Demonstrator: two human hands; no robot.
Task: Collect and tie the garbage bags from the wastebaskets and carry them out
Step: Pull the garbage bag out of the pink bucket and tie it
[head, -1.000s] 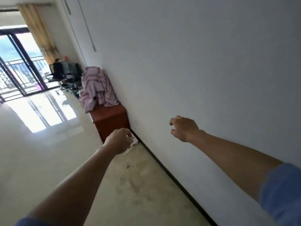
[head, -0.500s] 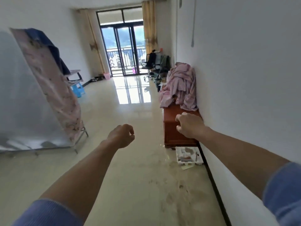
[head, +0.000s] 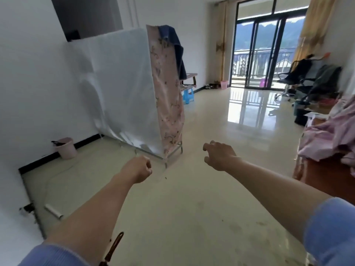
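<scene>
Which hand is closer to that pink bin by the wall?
Probably the left hand. The pink wastebasket stands by the wall on the person's left side, while the right hand hangs further right. Both hands are empty.

Daylight pours through the balcony doors [head: 263, 54] at the far right, throwing bright glare across the glossy floor [head: 192, 208]. Slight motion blur softens everything; straight lines bow toward the edges.
</scene>
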